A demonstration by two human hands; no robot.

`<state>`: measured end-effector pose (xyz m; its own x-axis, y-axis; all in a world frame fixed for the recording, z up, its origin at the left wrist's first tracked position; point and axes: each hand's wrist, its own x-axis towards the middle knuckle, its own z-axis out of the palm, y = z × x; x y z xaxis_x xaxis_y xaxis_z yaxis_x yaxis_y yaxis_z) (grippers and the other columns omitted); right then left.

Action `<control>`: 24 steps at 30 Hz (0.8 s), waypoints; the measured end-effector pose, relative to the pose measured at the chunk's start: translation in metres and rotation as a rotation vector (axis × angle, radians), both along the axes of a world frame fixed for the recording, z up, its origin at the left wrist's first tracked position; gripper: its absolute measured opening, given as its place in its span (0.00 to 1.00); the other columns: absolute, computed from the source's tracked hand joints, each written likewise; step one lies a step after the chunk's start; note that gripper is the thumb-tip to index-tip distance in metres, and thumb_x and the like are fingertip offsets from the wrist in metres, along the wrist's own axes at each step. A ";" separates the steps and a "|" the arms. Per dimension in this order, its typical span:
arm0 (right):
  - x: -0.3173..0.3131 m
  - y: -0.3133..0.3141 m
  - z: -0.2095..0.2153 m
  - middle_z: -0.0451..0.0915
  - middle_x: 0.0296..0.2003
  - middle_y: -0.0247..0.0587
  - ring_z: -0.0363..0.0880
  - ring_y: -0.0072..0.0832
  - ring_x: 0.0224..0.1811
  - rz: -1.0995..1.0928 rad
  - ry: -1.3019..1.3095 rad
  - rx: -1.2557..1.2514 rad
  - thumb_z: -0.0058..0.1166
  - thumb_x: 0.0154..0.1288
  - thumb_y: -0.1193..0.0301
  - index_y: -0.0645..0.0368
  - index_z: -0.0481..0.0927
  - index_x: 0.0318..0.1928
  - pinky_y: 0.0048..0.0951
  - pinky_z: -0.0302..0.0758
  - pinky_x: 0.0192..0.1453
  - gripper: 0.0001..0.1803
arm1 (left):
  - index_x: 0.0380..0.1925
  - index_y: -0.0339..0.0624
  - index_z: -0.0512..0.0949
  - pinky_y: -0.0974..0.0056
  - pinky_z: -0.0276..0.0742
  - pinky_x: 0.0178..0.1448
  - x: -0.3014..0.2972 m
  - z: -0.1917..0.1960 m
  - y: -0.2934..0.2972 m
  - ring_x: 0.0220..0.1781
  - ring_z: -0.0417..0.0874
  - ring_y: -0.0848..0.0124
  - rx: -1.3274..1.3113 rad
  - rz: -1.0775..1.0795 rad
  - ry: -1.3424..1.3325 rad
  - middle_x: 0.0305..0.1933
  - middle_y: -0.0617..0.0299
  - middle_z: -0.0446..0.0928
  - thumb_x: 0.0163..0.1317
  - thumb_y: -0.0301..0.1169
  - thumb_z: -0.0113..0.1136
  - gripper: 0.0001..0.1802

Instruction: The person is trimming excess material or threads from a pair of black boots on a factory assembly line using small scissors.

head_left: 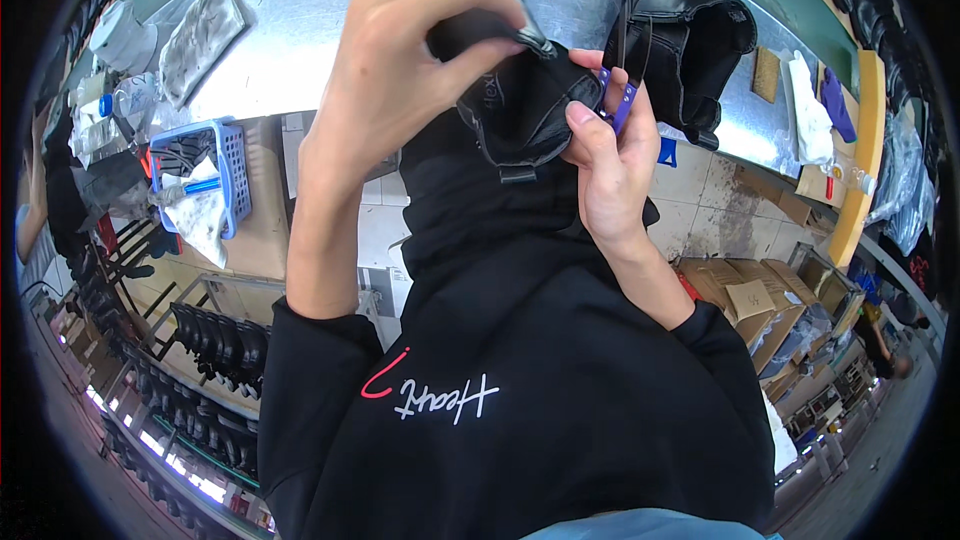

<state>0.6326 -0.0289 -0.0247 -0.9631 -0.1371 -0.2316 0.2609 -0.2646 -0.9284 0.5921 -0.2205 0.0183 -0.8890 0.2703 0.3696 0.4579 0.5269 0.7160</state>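
A black leather boot (540, 130) lies with its open shaft toward me at the near edge of the metal table, the inside of the shaft in sight. My left hand (415, 45) reaches over it, thumb and fingers pinched on the shaft's edge near a zipper (535, 40). At the shaft's right side my right hand (612, 165) grips the edge with the thumb on top. Between its fingers sits a small purple tool with white dots (624, 108), which looks like thread snips; its tips are hidden. Just right stands a second black boot (690, 50), its shaft gaping.
The metal table (300, 20) carries a stained cloth (203, 37) on the left and a tan block (766, 74), white cloth and purple cloth on the right. A blue basket (237, 175) hangs near its left edge. Cardboard boxes (735, 290) stand right; racks of black footwear (225, 345) stand left.
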 end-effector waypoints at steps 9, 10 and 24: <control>-0.004 -0.005 -0.003 0.75 0.36 0.25 0.63 0.07 0.28 0.032 0.064 0.006 0.58 0.65 0.74 0.62 0.76 0.52 0.12 0.59 0.31 0.16 | 0.30 0.34 0.82 0.70 0.74 0.43 0.017 -0.008 -0.011 0.35 0.81 0.70 0.027 0.216 0.049 0.30 0.59 0.78 0.44 0.16 0.70 0.11; -0.005 -0.006 -0.004 0.75 0.36 0.25 0.63 0.07 0.28 0.034 0.062 0.003 0.58 0.65 0.74 0.62 0.76 0.52 0.12 0.59 0.31 0.16 | 0.30 0.34 0.82 0.70 0.74 0.43 0.017 -0.008 -0.011 0.35 0.81 0.70 0.024 0.218 0.047 0.30 0.59 0.78 0.44 0.16 0.70 0.11; -0.016 -0.002 -0.008 0.76 0.38 0.28 0.67 0.10 0.33 0.065 -0.029 0.022 0.56 0.65 0.71 0.62 0.77 0.50 0.15 0.64 0.38 0.15 | 0.31 0.27 0.76 0.72 0.64 0.41 0.008 -0.008 -0.006 0.33 0.69 0.76 0.043 0.329 -0.290 0.28 0.64 0.68 0.62 0.31 0.61 0.13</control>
